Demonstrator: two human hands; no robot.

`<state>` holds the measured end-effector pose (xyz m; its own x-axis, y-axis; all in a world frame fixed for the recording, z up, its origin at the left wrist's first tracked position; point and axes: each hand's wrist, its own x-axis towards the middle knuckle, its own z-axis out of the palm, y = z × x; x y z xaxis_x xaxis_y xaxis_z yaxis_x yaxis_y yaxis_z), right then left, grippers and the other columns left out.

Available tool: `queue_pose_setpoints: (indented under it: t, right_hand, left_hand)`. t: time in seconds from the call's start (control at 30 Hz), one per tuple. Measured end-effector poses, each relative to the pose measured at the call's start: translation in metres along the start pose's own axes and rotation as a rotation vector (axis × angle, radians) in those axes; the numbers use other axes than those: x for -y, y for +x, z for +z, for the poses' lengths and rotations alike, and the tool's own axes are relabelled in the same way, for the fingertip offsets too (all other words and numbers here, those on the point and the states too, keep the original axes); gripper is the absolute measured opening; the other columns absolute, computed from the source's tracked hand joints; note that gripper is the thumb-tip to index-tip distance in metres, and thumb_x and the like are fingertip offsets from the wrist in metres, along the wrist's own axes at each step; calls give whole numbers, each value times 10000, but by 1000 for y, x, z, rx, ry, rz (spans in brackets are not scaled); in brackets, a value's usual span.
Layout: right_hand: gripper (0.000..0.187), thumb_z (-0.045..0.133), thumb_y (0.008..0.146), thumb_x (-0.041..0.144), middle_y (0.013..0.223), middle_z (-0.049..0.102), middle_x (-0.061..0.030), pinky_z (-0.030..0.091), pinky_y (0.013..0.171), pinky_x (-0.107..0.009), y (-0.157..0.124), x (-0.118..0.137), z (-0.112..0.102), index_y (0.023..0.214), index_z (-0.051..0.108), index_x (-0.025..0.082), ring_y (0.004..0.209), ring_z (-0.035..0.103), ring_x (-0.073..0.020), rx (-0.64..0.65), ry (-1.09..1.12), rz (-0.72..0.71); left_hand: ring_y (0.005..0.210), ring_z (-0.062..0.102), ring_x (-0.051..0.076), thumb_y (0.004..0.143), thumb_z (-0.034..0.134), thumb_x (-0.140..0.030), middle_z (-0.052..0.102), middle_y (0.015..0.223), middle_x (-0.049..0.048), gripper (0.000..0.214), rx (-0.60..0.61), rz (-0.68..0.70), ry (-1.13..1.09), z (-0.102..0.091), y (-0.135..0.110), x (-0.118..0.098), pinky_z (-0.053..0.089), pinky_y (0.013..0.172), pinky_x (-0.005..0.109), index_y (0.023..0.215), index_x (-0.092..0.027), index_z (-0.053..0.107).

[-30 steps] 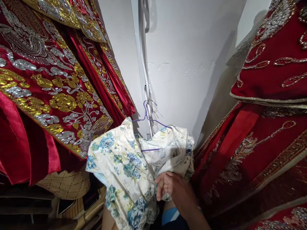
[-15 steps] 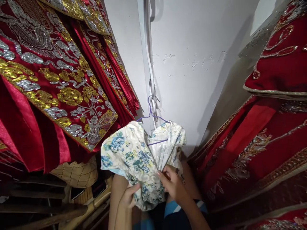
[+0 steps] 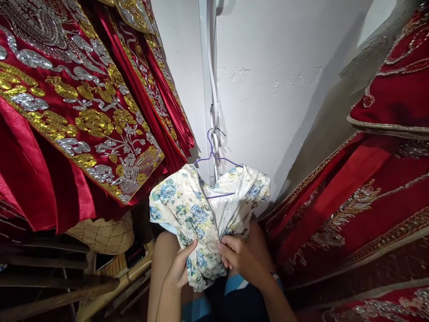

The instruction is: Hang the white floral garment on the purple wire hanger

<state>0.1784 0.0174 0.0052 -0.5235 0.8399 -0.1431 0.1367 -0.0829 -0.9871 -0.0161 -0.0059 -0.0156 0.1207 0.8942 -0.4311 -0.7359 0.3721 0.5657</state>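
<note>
A white blouse with blue and yellow flowers (image 3: 199, 214) hangs on a thin purple hanger (image 3: 212, 154) in front of my knees. Its neck is open in a V, and the hanger's lower bar shows inside. My left hand (image 3: 181, 266) grips the lower left side of the blouse, thumb in front and the other fingers hidden behind the cloth. At the bottom of the V, my right hand (image 3: 233, 252) pinches the front edge between thumb and fingers. The lower hem bunches between my hands, over my lap.
Red garments with gold and silver embroidery (image 3: 97, 120) hang at the left. More red beaded garments (image 3: 355, 201) hang at the right. A white strap (image 3: 212, 80) runs down the wall (image 3: 268, 53). Phone-like dark objects (image 3: 136, 255) lie on a wooden seat (image 3: 115, 264) at lower left.
The blouse now lies more spread, its right sleeve showing further out. My right hand has moved slightly down and left along the front edge, and my left hand's thumb sits higher on the cloth.
</note>
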Motion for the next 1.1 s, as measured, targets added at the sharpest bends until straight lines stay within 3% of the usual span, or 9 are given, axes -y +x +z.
queue_pose_setpoints:
  t: [0.17,0.37,0.57,0.7,0.83,0.87,0.93,1.03,1.1]
  right_hand:
    - [252,542,918,363,603,494,40,359,585,-266,-1,1,0,725,458,224,592,459,-138,-44,10,-40]
    - [209,510,930,325,631,517,35,357,590,-279,-7,10,-2,753,442,236,611,472,-150,18,39,-48]
    - [235,491,894,270,501,519,31,318,525,-264,-4,11,0,665,485,221,502,436,-132,-14,12,-22]
    - [263,519,873,292,481,542,21,323,517,-254,0,7,-2,625,491,209,474,438,-120,-111,-53,-40]
    - [315,525,889,327,469,543,11,335,517,-255,3,5,-4,598,492,210,476,460,-129,-177,-121,-63]
    - [316,526,892,328,467,544,10,338,516,-255,4,4,-4,600,503,208,476,463,-132,-178,-118,-67]
    - [308,535,887,323,462,545,9,335,506,-254,5,4,-2,604,522,203,464,458,-130,-176,-93,-72]
    - [265,566,861,304,474,551,13,327,495,-248,6,6,2,620,552,194,454,449,-123,-156,-41,-70]
    - [243,584,843,291,477,546,20,323,491,-244,6,9,5,621,560,193,454,451,-121,-149,-14,-76]
  left_hand:
    - [1254,569,366,703,833,-240,700,1226,144,746,37,14,5,-3,-1,1,407,1125,493,1383,-142,542]
    - [1236,589,353,721,813,-248,713,1202,137,721,42,40,41,-9,-6,-2,414,1122,469,1384,-147,547]
    - [1182,631,342,726,784,-253,728,1149,134,575,-124,141,37,0,5,-1,469,1062,460,1266,-149,617]
    - [1129,644,308,681,796,-261,719,1078,100,466,-356,406,130,-1,21,2,483,1012,425,1109,-172,635]
    - [1135,595,241,731,751,-291,646,1131,66,371,-643,930,385,-6,24,20,443,1009,352,1063,-209,608]
    - [1123,588,230,766,725,-297,634,1130,63,324,-639,1020,475,-5,22,26,440,998,339,1057,-216,610]
    - [1068,594,225,812,683,-292,637,1073,66,228,-522,1070,662,2,18,41,451,956,323,1019,-213,630]
    - [958,617,227,805,675,-260,662,977,72,219,-314,982,852,17,15,59,477,878,316,1014,-196,655]
    - [884,625,222,802,663,-255,671,919,65,210,-304,959,884,28,17,66,490,820,313,1002,-189,660]
